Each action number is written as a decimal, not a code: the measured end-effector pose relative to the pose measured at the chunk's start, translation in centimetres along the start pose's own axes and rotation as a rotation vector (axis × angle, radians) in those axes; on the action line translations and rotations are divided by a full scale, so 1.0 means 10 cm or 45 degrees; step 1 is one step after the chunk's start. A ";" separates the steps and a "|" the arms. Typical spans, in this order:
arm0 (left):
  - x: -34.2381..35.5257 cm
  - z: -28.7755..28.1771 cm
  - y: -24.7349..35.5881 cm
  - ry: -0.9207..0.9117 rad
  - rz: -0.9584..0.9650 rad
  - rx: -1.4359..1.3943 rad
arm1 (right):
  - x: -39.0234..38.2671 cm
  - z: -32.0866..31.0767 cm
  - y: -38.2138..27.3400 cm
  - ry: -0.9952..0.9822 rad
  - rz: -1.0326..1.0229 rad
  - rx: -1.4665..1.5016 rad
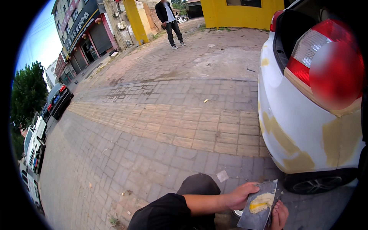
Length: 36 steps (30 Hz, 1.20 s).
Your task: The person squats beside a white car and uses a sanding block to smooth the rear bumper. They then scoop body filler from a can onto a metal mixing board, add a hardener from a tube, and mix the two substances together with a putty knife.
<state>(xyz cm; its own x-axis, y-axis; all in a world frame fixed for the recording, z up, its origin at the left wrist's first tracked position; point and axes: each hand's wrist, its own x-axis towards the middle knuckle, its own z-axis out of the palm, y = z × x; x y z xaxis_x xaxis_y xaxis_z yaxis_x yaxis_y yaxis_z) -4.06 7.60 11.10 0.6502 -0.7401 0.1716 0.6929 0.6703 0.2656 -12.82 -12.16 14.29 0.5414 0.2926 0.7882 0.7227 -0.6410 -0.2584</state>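
My left hand grips the edge of a flat grey plate, its thumb over the top side. A mound of beige putty with a bright yellow streak lies on the plate. Close against the plate's right edge is my right hand, fingers curled; whatever is in them is hidden. Partly covered by the plate, a round metal rim shows beneath my left wrist. To the right stands a white car with tan filler patches on its bumper and around the red tail light.
The car's rear wheel is just beyond my hands. A pale square scrap lies on the grey and yellow paving. Farther off, a person stands near a yellow structure. Parked cars line the left side.
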 end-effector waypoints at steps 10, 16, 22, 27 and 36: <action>-0.01 -0.31 0.20 0.486 0.546 0.816 | -0.53 -0.04 0.54 0.709 1.361 1.083; -0.15 -0.30 0.07 0.596 0.588 1.402 | -0.08 0.19 0.34 0.569 1.427 1.563; -0.01 -0.21 -0.15 0.213 0.757 1.392 | -0.06 0.17 0.31 0.585 1.614 1.529; -0.04 -0.19 -0.21 0.260 0.714 1.663 | -0.08 0.22 0.28 0.573 1.697 1.472; 0.11 -0.18 -0.44 0.104 0.706 2.354 | -0.08 0.43 0.32 0.576 1.740 1.475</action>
<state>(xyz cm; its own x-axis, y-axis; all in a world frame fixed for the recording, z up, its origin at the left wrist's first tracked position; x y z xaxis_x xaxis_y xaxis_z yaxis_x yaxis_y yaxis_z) -5.77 3.93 8.39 0.6966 -0.4571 0.5531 -0.6663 -0.1260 0.7350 -9.12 -11.42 10.44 0.9308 -0.2631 -0.2537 -0.0637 0.5667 -0.8215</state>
